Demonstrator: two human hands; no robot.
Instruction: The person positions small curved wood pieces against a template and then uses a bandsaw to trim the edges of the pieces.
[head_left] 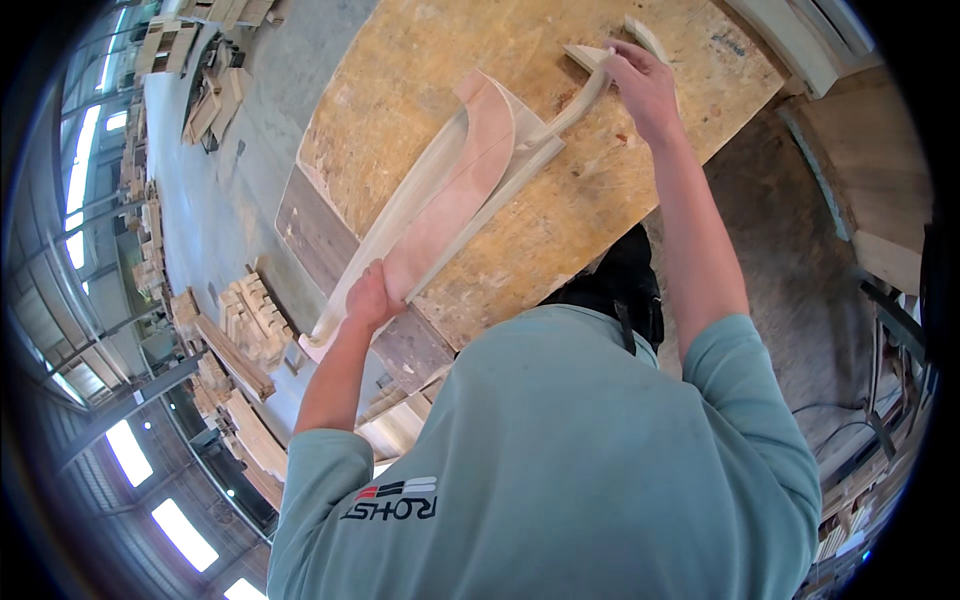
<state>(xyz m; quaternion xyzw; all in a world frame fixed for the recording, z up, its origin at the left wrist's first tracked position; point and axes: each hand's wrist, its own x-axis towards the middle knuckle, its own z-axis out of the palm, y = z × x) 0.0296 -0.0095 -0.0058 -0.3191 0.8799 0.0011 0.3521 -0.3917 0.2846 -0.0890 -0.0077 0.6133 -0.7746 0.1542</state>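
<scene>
A long, pinkish, curved flat wooden piece [440, 215] lies over a pale wooden board [415, 190] on the worktable [390, 90]. At their near left end my left hand [370, 298] grips the pinkish piece, fingers closed at its edge. Farther right, a thin curved wooden offcut [578, 108] runs from the board's far end. My right hand [645, 88] pinches its upper tip. Small wooden scraps [648, 40] lie on the table just beyond that hand.
Stacked timber [258, 318] stands on the floor to the left. More wooden pieces [215, 105] sit at the far left. At the right, wooden panels [860, 165] rise beside the table's corner. The table's near edge runs close to my body.
</scene>
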